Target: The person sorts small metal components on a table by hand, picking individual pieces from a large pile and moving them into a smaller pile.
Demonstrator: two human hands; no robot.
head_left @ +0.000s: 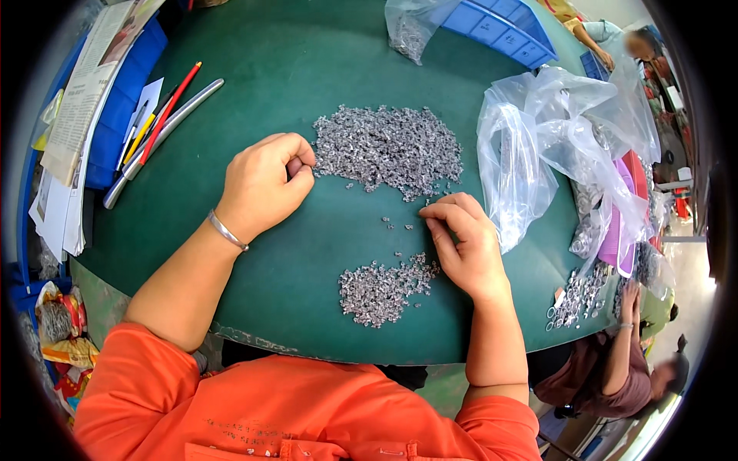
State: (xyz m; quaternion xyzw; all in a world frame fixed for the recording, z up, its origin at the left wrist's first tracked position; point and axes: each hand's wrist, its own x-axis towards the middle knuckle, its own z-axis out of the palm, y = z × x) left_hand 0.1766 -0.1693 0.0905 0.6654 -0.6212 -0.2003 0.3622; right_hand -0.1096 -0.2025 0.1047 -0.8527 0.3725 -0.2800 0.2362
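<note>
A wide pile of tiny grey metal parts lies on the green table. My left hand is at its left edge, fingers curled in with thumb and forefinger close together; whatever they may hold is too small to make out. By the pile's lower right edge is my right hand, its thumb and forefinger nearly meeting in a pinch. Anything between those fingertips is hidden. A smaller heap of similar parts sits nearer to me, left of my right wrist. Between the two heaps lie a few loose pieces.
Clear plastic bags cover the table's right side, near a purple basket and a scatter of metal rings. Blue bins stand at the far edge. Pens and newspapers are at left. Two other people work at right.
</note>
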